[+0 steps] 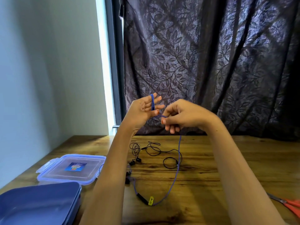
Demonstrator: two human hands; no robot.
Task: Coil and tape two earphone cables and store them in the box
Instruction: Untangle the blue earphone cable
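Observation:
Both hands are raised above the wooden table (211,168). My left hand (144,108) is held palm-up with fingers spread, and the blue earphone cable (176,174) is looped around its fingers. My right hand (180,116) pinches the same cable just beside the left hand. From there the blue cable hangs down to the table and curves to its black remote with a yellow tag (151,200). The black earphone cable (154,150) lies loose and tangled on the table behind it. The blue box (39,203) stands open at the lower left.
The box's clear lid (73,168) with a sticker lies behind the box on the left. Orange-handled scissors (290,203) lie at the right edge. A dark patterned curtain (211,62) hangs behind the table, and a wall stands on the left.

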